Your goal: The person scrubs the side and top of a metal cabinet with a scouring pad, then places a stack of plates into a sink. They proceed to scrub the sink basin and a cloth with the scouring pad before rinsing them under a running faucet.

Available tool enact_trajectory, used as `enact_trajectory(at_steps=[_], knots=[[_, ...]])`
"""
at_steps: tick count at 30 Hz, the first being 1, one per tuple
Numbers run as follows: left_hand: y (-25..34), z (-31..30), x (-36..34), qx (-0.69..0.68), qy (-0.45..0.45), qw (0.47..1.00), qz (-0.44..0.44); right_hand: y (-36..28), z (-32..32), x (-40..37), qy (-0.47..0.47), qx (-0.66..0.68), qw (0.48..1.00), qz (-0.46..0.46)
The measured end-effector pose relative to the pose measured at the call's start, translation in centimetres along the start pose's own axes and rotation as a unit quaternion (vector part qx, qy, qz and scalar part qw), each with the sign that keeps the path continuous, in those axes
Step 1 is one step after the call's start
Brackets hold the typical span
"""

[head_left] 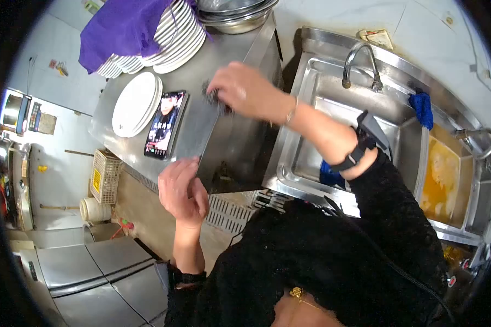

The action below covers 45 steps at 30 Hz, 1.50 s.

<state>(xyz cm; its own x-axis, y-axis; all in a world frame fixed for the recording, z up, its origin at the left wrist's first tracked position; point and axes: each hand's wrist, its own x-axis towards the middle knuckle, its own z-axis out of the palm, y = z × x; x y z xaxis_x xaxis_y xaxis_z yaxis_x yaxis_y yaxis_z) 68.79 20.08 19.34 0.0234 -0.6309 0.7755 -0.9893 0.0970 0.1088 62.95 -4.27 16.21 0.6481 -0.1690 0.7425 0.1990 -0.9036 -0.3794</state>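
Note:
My right hand (241,91) reaches across to the steel table, its fingers curled over a dark, mesh-like scouring pad (209,94) near the table's edge. The hand covers part of the pad. My left hand (182,188) hovers by the front edge of the table with fingers loosely bent and thumb apart, and nothing shows in it. Between the hands and the plates lies a phone (165,124) with its screen lit. Beside the phone is a short stack of white plates (135,106).
Tall plate stacks (183,41) stand at the back, partly under a purple cloth (128,30). Metal bowls (237,22) sit beside them. To the right is a steel sink (305,103) with a faucet (360,60); a second basin (444,174) holds orange-brown water. A plastic crate (108,174) stands lower left.

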Motion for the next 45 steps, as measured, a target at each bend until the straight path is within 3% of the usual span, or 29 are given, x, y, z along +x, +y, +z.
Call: enact_trajectory(at_steps=[3, 5, 7, 9, 13, 19, 21, 23, 25, 26, 27, 29, 32, 35, 39, 45], knots=[[-0.2, -0.1, -0.2, 0.011, 0.009, 1.000, 0.012, -6.2, 0.8, -1.9, -0.008, 0.122, 0.992, -0.043], [-0.5, 0.0, -0.2, 0.006, 0.017, 1.000, 0.013, -5.6, 0.6, -1.8, -0.009, 0.115, 0.992, -0.050], [-0.4, -0.3, -0.4, 0.004, 0.026, 1.000, 0.015, -1.4, -0.2, -0.3, -0.004, -0.042, 0.998, -0.039], [-0.1, -0.8, -0.5, 0.000, 0.035, 0.999, 0.021, 3.0, -0.8, 0.9, 0.037, -0.126, 0.991, 0.037], [0.5, -2.2, -2.5, 0.004, 0.048, 0.999, 0.009, 2.1, -1.3, 1.3, -0.018, -0.127, 0.991, 0.033], [1.1, -4.9, -5.2, 0.006, 0.053, 0.997, -0.063, -10.9, 1.1, -3.2, -0.050, 0.077, 0.994, -0.050], [1.6, -6.1, -5.4, 0.016, 0.056, 0.996, -0.061, -13.1, 1.1, -5.9, -0.185, 0.263, 0.946, -0.041], [1.8, -6.6, -5.7, -0.002, 0.083, 0.995, -0.055, -14.0, -0.1, -6.9, -0.220, 0.260, 0.940, 0.006], [2.4, -6.3, -5.7, -0.071, 0.087, 0.989, -0.095, -14.6, -1.6, -6.0, -0.176, 0.305, 0.923, 0.159], [2.8, -6.2, -5.9, -0.107, 0.045, 0.986, -0.116, -14.6, -1.0, -6.3, -0.113, 0.350, 0.906, 0.212], [3.4, -6.0, -5.6, -0.128, 0.015, 0.983, -0.133, -15.3, -0.6, -6.3, -0.061, 0.452, 0.836, 0.305], [4.2, -5.4, -4.9, -0.178, -0.063, 0.970, -0.151, -16.5, 0.2, -6.3, -0.002, 0.467, 0.822, 0.327], [5.6, -5.2, -4.2, -0.190, -0.082, 0.967, -0.151, -19.0, 1.1, -6.2, 0.013, 0.503, 0.795, 0.340], [4.6, -5.7, -5.1, -0.190, -0.058, 0.971, -0.130, -20.5, 1.8, -6.0, -0.004, 0.497, 0.803, 0.329], [1.4, -8.1, -7.4, -0.168, -0.029, 0.983, -0.067, -23.2, 4.0, -4.7, -0.025, 0.502, 0.806, 0.313], [-6.3, -16.0, -13.3, -0.111, -0.018, 0.986, -0.120, -28.0, 13.3, -2.5, -0.101, 0.606, 0.747, 0.255]])
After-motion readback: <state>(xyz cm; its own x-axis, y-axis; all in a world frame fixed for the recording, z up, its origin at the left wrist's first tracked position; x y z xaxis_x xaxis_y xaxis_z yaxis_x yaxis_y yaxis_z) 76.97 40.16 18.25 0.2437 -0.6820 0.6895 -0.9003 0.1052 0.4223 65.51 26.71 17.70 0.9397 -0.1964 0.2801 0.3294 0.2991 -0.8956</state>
